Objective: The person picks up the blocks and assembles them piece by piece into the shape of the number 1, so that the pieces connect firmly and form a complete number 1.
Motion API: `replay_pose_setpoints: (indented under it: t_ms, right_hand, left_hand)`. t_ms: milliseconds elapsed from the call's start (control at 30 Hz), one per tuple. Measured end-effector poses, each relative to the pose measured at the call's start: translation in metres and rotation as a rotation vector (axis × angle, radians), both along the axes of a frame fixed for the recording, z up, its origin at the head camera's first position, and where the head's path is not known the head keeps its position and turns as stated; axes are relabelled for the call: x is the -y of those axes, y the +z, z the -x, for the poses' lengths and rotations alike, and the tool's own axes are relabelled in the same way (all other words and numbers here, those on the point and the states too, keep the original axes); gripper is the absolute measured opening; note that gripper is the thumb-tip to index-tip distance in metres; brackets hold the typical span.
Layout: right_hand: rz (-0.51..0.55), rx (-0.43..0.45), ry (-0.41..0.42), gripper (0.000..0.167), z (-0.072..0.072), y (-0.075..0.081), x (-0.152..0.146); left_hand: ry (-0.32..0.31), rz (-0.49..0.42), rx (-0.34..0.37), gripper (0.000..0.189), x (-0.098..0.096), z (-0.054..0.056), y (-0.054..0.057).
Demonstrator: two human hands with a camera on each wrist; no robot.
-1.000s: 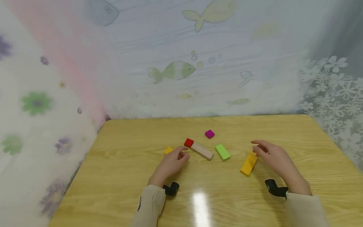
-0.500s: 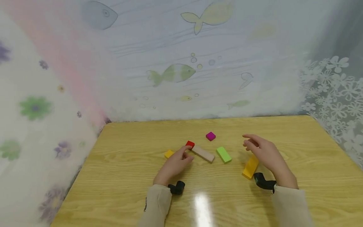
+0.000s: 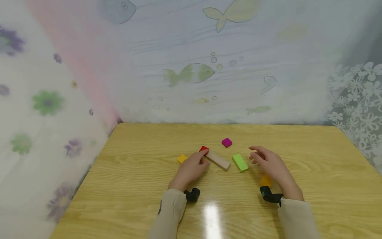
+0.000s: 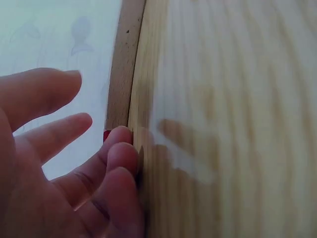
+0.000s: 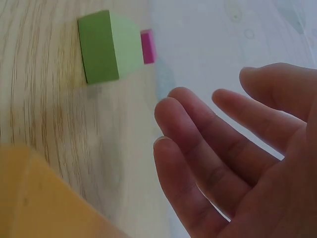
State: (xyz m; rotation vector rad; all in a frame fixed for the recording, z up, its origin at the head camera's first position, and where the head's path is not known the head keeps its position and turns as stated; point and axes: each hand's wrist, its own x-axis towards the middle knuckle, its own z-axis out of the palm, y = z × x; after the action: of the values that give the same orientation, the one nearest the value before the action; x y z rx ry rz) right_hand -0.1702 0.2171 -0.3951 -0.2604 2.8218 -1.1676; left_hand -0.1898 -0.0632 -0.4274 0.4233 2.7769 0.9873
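Observation:
My left hand (image 3: 191, 169) is at the near left end of a plain wooden block (image 3: 219, 160), its fingers loosely bent and nothing gripped. Its index finger reaches over a small red block (image 3: 203, 149) at that end; I cannot tell whether they touch. In the left wrist view the wooden block (image 4: 126, 64) stretches away past the fingertips. My right hand (image 3: 270, 164) hovers with spread, relaxed fingers, holding nothing. Beneath it lies an orange block (image 3: 266, 181), partly hidden by hand and wrist. Just left of its fingertips is a light green block (image 3: 240, 163), also seen as a green block (image 5: 101, 47).
A small magenta block (image 3: 226, 142) lies farther back on the wooden table (image 3: 134, 186). Beside the left hand sits a yellow block (image 3: 181, 158), partly covered. A black camera mount (image 3: 193, 195) sits on each wrist. A patterned wall (image 3: 179, 39) stands behind the table.
The right hand has moved left across the orange block toward the green one. My left hand has shifted slightly right, its index finger now over the red block. The blocks appear to stay put.

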Motion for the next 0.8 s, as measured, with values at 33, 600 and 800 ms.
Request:
replay_pose_setpoints:
  t_ms: [33,600,800]
  right_hand:
    - [-0.003,-0.001,0.001,0.052,0.000,-0.001,0.001]
    - [-0.072,0.043,0.058,0.052,0.007,-0.015,0.021]
    - [-0.090,0.066,0.079,0.057,0.010,-0.020,0.027]
  left_hand:
    - [-0.009,0.036,-0.003,0.047,-0.001,0.000,0.001]
    - [0.004,0.167,-0.053,0.043,-0.012,-0.010,0.009]
    - [-0.009,0.157,-0.061,0.049,-0.012,-0.010,0.008]
